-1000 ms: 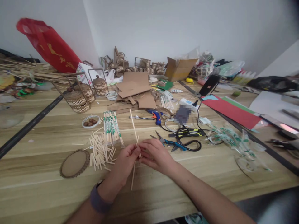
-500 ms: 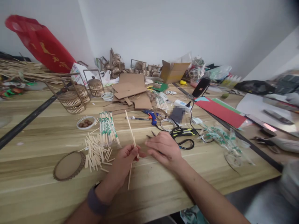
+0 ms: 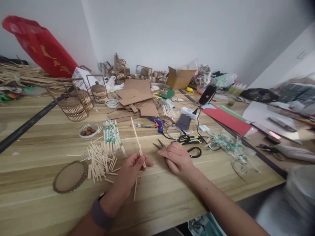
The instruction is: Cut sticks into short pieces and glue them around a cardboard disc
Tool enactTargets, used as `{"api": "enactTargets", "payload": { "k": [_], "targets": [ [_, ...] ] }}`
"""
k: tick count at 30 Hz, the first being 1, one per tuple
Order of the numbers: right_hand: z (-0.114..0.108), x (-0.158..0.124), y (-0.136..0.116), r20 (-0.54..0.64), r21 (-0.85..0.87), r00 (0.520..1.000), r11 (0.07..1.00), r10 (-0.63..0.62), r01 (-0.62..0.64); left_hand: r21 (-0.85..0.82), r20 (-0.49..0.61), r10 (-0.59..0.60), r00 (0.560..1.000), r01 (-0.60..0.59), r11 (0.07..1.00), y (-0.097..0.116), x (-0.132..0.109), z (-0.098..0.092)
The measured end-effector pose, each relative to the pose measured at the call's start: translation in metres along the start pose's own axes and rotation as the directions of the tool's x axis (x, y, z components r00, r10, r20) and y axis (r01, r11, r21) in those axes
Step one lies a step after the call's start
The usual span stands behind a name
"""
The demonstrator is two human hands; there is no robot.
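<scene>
My left hand pinches a long pale wooden chopstick that points up and away from me, along with a shorter piece of stick beside it. Another thin stick sticks out below this hand. My right hand is curled down over a pair of pliers on the table; the spread metal jaws show left of the fingers, and the palm hides the middle. Left of my hands are a pile of short cut sticks, chopsticks in green-printed wrappers and an oval cardboard piece with a ridged edge.
A dish of brown beads and small lidded baskets stand at left. Cardboard sheets, a blue glue gun and black cables lie ahead. Black-and-yellow handles, torn wrappers and red paper are at right.
My right hand has settled lower over the pliers, its fingers now curled in. My left hand keeps its hold on the chopsticks. The view has shifted slightly to the right.
</scene>
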State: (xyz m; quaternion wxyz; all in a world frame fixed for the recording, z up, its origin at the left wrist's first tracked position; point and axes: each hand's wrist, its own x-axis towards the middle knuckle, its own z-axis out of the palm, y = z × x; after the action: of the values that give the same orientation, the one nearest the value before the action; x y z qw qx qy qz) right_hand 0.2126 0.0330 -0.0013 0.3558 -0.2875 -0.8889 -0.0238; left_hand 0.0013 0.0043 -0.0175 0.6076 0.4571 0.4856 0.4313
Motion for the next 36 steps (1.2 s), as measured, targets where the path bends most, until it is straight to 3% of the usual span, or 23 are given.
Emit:
{"api": "enactTargets", "payload": {
  "k": [2,4,5,7,14,20,24,27,32,34,36],
  "targets": [
    [-0.007,-0.008,0.01,0.165,-0.152,0.96,0.968,0.225,-0.2,-0.007,-0.004,-0.009,1.0,0.009,1.0,0.001,0.0,0.0],
    [-0.013,-0.015,0.018,0.29,-0.323,0.835,0.869,0.467,-0.374,-0.016,-0.007,-0.019,1.0,0.019,1.0,0.001,-0.001,0.001],
    [-0.015,-0.017,0.022,0.329,-0.384,0.771,0.823,0.545,-0.418,-0.017,-0.006,-0.021,1.0,0.021,1.0,0.002,-0.001,0.001],
    [-0.016,-0.021,0.026,0.369,-0.439,0.706,0.783,0.604,-0.44,-0.015,-0.002,-0.018,1.0,0.018,1.0,0.002,-0.002,0.002],
    [-0.005,-0.02,0.026,0.332,-0.478,0.705,0.756,0.627,-0.448,0.037,0.006,0.035,0.999,-0.036,0.999,-0.002,0.0,0.002],
    [-0.005,-0.009,0.021,0.253,-0.398,0.717,0.745,0.65,-0.535,0.095,0.066,0.124,0.99,-0.13,0.987,0.002,-0.003,0.003],
    [0.001,0.008,0.01,0.222,-0.04,0.816,0.841,0.534,-0.539,0.063,0.172,0.192,0.966,-0.205,0.977,0.009,-0.01,0.002],
    [0.016,0.02,-0.002,0.179,0.205,0.854,0.831,0.488,-0.517,0.03,0.213,0.219,0.952,-0.23,0.973,0.015,-0.015,0.001],
    [0.041,0.026,-0.023,0.247,0.473,0.814,0.667,0.526,-0.575,0.032,0.277,0.211,0.938,-0.228,0.973,0.018,-0.015,0.0],
    [0.047,0.023,-0.03,0.337,0.593,0.772,0.516,0.539,-0.618,0.012,0.344,0.225,0.911,-0.244,0.97,0.016,-0.015,0.001],
    [0.05,0.02,-0.037,0.44,0.689,0.702,0.291,0.56,-0.664,0.001,0.38,0.247,0.891,-0.267,0.964,0.016,-0.016,0.004]
  ]
}}
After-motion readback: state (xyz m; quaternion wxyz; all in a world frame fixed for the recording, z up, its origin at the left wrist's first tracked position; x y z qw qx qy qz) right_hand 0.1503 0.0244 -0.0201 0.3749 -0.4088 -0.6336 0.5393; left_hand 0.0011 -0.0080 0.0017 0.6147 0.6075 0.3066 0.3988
